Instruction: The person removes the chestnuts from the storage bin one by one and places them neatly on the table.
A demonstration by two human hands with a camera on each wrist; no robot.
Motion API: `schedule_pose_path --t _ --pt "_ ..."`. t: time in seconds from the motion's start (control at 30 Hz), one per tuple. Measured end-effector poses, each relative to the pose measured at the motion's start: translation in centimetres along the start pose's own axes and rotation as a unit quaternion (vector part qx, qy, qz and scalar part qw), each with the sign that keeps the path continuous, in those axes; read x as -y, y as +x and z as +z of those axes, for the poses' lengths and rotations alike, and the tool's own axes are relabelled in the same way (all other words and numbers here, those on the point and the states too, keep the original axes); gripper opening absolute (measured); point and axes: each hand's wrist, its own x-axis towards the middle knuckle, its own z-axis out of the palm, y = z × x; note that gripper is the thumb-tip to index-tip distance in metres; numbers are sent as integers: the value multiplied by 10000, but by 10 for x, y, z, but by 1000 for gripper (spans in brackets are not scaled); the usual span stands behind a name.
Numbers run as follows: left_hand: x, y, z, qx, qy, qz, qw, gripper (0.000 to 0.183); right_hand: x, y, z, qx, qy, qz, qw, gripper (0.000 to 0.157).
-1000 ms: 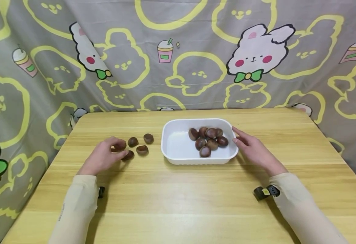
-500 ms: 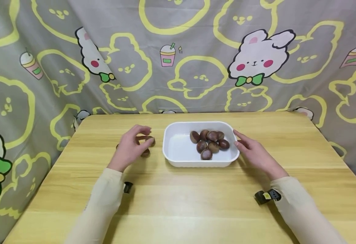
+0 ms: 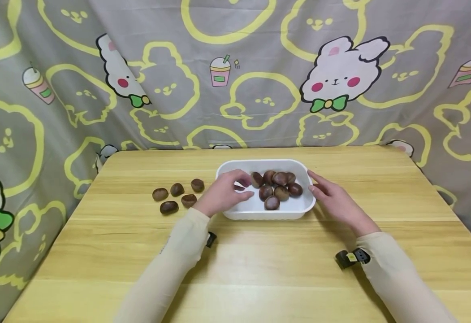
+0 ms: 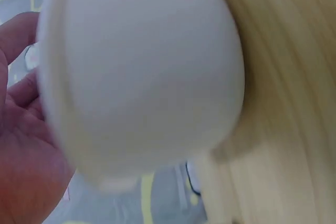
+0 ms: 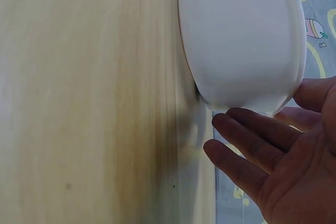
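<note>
Several brown chestnuts (image 3: 280, 193) lie grouped in the right half of a white plastic tray (image 3: 267, 215). My left hand (image 3: 226, 190) reaches over the tray's left end, thumb and fingers apart, with nothing visible between them. In the left wrist view, that hand (image 4: 26, 145) is partly hidden by the tray's blurred outer wall (image 4: 152, 72). At the tray's right end, my right hand (image 3: 334, 197) touches the rim and outer wall. The right wrist view shows its fingers (image 5: 252, 135) extended against the wall. Several more chestnuts (image 3: 169, 207) lie on the table left of the tray.
A light wooden table (image 3: 259, 264) carries everything. Behind it hangs a grey curtain (image 3: 259, 58) with cartoon prints, close to the table's back edge. Dark wrist-worn devices (image 3: 352, 257) sit by both sleeves.
From beside the table chestnuts, my left hand has moved right, over the tray's left end. The chestnuts in the tray look the same. My right hand has stayed at the tray.
</note>
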Motion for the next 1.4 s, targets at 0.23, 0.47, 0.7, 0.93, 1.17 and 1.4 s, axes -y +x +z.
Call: schedule_pose_path --t 0.23,0.47,0.7,0.93,1.17,1.4 --pt "-2 13 19 536 328 -25 9980 29 3 2 2 43 52 20 10000 57" --pt "-5 24 29 800 677 39 9945 22 3 3 2 48 108 40 9999 56" --pt "-7 28 34 1164 1128 63 9868 25 2 4 3 47 112 19 9999 57" --pt "-9 38 40 1482 1488 -95 9776 19 -1 4 4 1 85 -26 10000 56" --pt "-10 44 45 1567 1811 -18 9709 15 -3 3 4 -36 166 -37 9998 55" --pt "-10 46 46 1724 1588 -89 9721 17 -2 2 3 -37 174 17 9998 55"
